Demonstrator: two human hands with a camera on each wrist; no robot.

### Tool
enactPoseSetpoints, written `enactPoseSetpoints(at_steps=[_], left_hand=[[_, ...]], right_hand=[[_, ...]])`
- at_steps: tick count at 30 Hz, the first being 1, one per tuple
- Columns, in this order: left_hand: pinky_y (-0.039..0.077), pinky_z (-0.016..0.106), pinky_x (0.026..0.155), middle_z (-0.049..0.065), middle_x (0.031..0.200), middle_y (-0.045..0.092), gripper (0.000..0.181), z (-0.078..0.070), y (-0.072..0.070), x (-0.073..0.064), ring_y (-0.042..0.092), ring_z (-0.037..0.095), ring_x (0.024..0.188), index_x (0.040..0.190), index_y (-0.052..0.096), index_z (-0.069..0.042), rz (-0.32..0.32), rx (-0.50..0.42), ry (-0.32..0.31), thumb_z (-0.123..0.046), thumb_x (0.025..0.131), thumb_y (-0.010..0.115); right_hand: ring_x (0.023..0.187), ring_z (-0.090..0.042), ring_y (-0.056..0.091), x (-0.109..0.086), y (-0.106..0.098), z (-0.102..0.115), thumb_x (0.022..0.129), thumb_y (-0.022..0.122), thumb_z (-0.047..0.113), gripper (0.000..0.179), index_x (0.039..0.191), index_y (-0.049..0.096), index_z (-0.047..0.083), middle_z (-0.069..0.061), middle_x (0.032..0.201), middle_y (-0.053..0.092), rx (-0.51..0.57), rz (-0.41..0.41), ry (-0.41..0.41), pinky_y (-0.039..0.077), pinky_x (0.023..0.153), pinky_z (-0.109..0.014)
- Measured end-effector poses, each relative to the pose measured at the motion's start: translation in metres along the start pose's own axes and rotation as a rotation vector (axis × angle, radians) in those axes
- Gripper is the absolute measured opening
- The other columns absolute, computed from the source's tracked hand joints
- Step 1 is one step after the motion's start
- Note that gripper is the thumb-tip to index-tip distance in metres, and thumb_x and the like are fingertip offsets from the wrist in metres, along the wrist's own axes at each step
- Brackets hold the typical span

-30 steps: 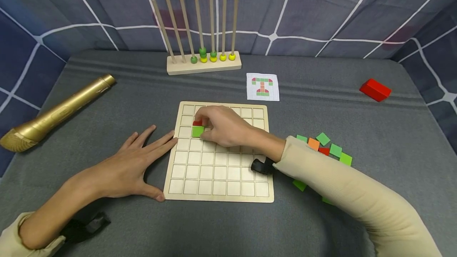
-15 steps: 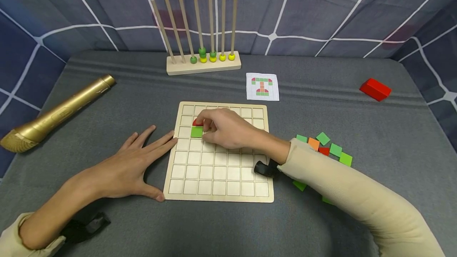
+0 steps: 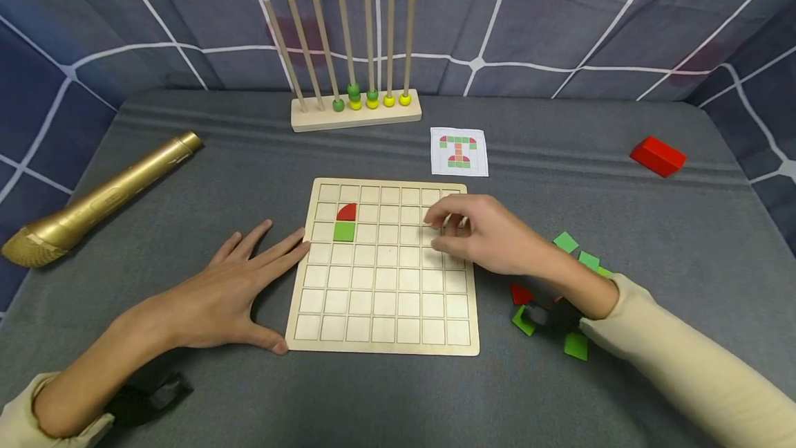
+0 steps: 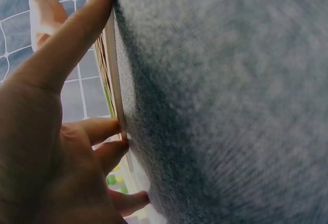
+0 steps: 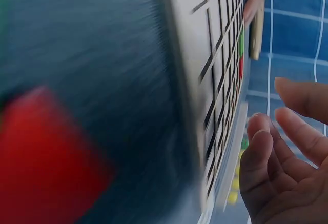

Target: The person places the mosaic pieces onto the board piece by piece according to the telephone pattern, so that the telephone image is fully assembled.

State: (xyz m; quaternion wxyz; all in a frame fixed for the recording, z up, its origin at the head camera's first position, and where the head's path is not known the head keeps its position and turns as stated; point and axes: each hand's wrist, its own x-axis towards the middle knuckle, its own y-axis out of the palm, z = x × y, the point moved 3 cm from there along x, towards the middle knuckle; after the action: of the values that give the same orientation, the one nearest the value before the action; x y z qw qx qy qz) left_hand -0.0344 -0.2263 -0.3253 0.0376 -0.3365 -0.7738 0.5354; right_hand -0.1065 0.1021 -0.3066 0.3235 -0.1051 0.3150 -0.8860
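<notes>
A wooden grid board (image 3: pixel 385 303) lies flat on the grey cloth. In its upper left part sit a red quarter-round tile (image 3: pixel 347 212) and, just below it, a green square tile (image 3: pixel 344 231). My left hand (image 3: pixel 218 296) is spread flat, with fingertips and thumb touching the board's left edge. Over the board's right side hovers my right hand (image 3: pixel 491 234), its fingers loosely bent and nothing between them. Partly hidden under the right wrist are loose tiles, among them a red tile (image 3: pixel 521 294) and a green tile (image 3: pixel 575 346).
Behind the board lies a pattern card (image 3: pixel 459 151). A bead rack (image 3: pixel 354 114) with several upright pegs stands at the back. On the far left is a gold microphone-shaped object (image 3: pixel 112 192); at the right lies a red block (image 3: pixel 658 156).
My right hand has let go of the red quarter-round tile, leaving it in a cell above the green one, and has moved right across the board. The left hand has stayed put.
</notes>
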Motion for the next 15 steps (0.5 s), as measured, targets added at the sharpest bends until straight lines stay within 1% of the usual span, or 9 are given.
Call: enactPoseSetpoints(at_steps=[4, 8, 10, 15], left_hand=[[0.003, 0.071, 0.107, 0.001, 0.165, 0.008, 0.126, -0.001, 0.000, -0.001, -0.004, 0.042, 0.147, 0.160, 0.015, -0.026, 0.007, -0.018, 0.004, -0.083, 0.061, 0.067], [0.001, 0.071, 0.107, -0.002, 0.165, 0.005, 0.122, -0.002, 0.000, -0.002, -0.006, 0.041, 0.148, 0.160, 0.015, -0.026, 0.009, -0.033, 0.009, -0.081, 0.064, 0.066], [0.001, 0.071, 0.107, -0.002, 0.165, 0.006, 0.120, -0.002, 0.000, -0.002, -0.005, 0.041, 0.148, 0.160, 0.015, -0.025, 0.007, -0.032, 0.008, -0.081, 0.066, 0.065], [0.002, 0.071, 0.107, -0.003, 0.165, 0.007, 0.118, -0.002, 0.000, -0.001, -0.005, 0.042, 0.148, 0.160, 0.014, -0.026, 0.008, -0.021, -0.004, -0.082, 0.069, 0.063]], right_hand=[[0.078, -0.012, 0.058, -0.029, -0.016, -0.014, 0.087, 0.075, 0.007, 0.020, 0.106, 0.070, 0.009, 0.001, 0.093, 0.065, -0.036, -0.043, 0.049, 0.048, 0.065, -0.028], [0.076, -0.010, 0.057, -0.055, -0.028, -0.027, 0.087, 0.076, 0.010, 0.021, 0.107, 0.071, 0.011, 0.002, 0.095, 0.065, -0.100, -0.092, 0.054, 0.047, 0.063, -0.026], [0.077, -0.009, 0.057, -0.065, -0.033, -0.032, 0.087, 0.076, 0.011, 0.021, 0.107, 0.071, 0.012, 0.002, 0.096, 0.065, -0.123, -0.118, 0.049, 0.047, 0.063, -0.025], [0.074, -0.008, 0.054, -0.081, -0.043, -0.043, 0.087, 0.077, 0.009, 0.023, 0.108, 0.070, 0.013, 0.007, 0.090, 0.062, -0.164, -0.160, 0.059, 0.045, 0.063, -0.022]])
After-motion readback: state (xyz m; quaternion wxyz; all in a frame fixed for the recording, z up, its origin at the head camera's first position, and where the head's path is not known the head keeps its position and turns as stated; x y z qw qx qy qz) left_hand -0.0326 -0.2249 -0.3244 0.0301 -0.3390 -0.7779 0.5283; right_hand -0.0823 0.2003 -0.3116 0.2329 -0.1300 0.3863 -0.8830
